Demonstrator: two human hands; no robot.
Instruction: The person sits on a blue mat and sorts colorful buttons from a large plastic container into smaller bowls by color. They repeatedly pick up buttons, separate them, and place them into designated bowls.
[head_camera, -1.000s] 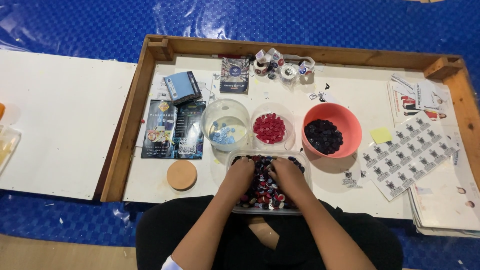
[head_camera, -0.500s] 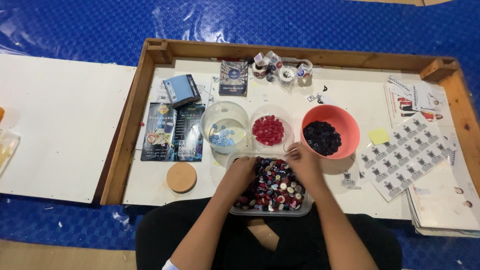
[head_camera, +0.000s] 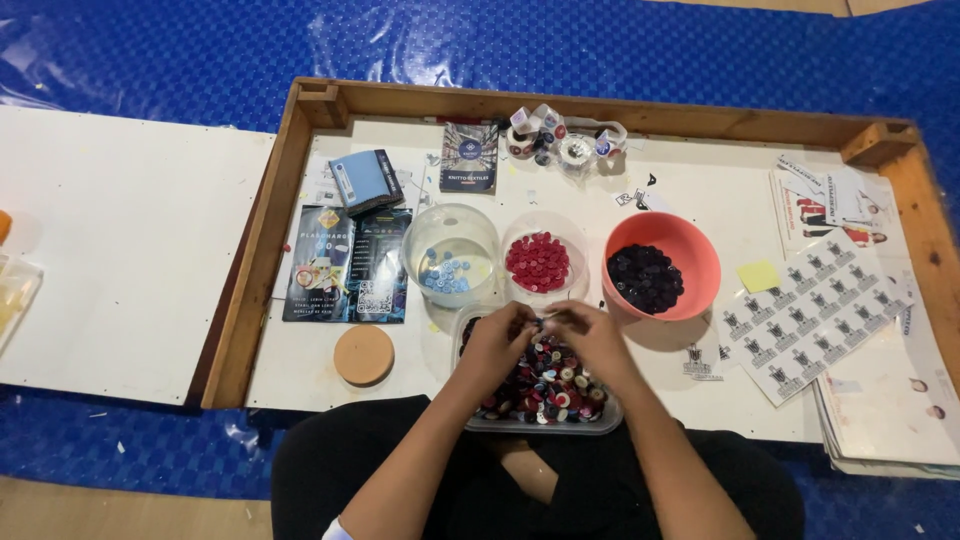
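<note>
A clear rectangular tub (head_camera: 545, 424) of mixed coloured buttons sits at the near edge of the white work surface. My left hand (head_camera: 497, 348) and my right hand (head_camera: 592, 340) are both over it, curled fingertips meeting above its far edge. Anything pinched between them is too small to make out. Just beyond stand three bowls: a clear bowl (head_camera: 421, 240) with light blue buttons, a clear bowl (head_camera: 538, 262) with red buttons, and a coral bowl (head_camera: 692, 252) with dark buttons.
A wooden frame (head_camera: 262, 250) rims the surface. On it lie a cork lid (head_camera: 364, 354), a dark leaflet (head_camera: 345, 265), a blue box (head_camera: 365, 180), a booklet (head_camera: 470, 157), tape rolls (head_camera: 560, 142), a yellow note (head_camera: 759, 276) and sticker sheets (head_camera: 812, 315). A white board (head_camera: 120, 250) lies left.
My right hand reached toward the coral bowl half a second ago and has come back to the tub. My left hand has shifted up to meet it.
</note>
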